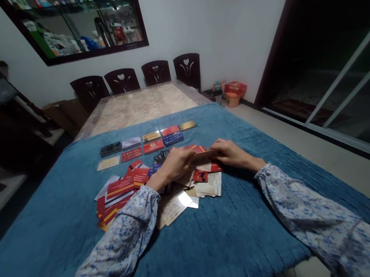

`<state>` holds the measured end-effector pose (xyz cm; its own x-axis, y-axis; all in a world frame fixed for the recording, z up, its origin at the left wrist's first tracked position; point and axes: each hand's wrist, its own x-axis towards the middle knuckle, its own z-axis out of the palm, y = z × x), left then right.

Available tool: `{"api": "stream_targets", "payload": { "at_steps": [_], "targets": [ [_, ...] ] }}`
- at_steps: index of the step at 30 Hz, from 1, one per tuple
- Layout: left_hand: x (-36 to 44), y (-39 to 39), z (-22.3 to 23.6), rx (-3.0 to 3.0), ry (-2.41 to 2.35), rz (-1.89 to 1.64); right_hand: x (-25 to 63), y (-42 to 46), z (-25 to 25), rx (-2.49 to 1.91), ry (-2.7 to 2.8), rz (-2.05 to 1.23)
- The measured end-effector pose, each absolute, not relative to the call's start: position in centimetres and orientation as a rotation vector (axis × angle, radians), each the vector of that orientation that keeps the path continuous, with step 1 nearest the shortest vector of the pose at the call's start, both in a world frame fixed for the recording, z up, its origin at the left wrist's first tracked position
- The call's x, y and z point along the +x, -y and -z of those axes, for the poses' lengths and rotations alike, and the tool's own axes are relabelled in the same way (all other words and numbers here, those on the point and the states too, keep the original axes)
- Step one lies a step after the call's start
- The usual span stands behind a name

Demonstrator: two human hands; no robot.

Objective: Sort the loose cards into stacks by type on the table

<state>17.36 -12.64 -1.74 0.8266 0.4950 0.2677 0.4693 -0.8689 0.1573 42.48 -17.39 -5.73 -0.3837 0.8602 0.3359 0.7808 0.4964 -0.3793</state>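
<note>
Between my two hands a small bundle of cards (pixel 203 155) is held edge-on above a loose pile. My left hand (pixel 179 162) is closed on its left end, and my right hand (pixel 227 153) pinches the right end. Beneath and around them spreads a heap of mixed cards: red cards (pixel 120 186) lie on the left, and cream cards (pixel 173 207) nearer me. Part of the heap is hidden by my left hand and forearm. Beyond it are sorted stacks in two rows, among them a black stack (pixel 110 149), a red stack (pixel 153 146) and a blue stack (pixel 173 138).
A blue cloth (pixel 244 233) covers the near part of the table; the marble-patterned top (pixel 139 106) shows behind it. Several dark chairs (pixel 156 72) stand at the far end. An orange bucket (pixel 233 98) is on the floor to the right.
</note>
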Motion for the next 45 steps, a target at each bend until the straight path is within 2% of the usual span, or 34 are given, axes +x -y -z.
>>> {"api": "stream_targets", "payload": {
  "at_steps": [26,45],
  "targets": [
    [17.3,12.7,2.7,2.866,-0.868,-0.419,42.0,17.4,6.6,-1.425,2.15,-0.159],
    [16.8,11.7,4.2,2.679,-0.9,-0.836,40.6,17.1,7.7,-1.257,2.079,0.183]
  ]
}}
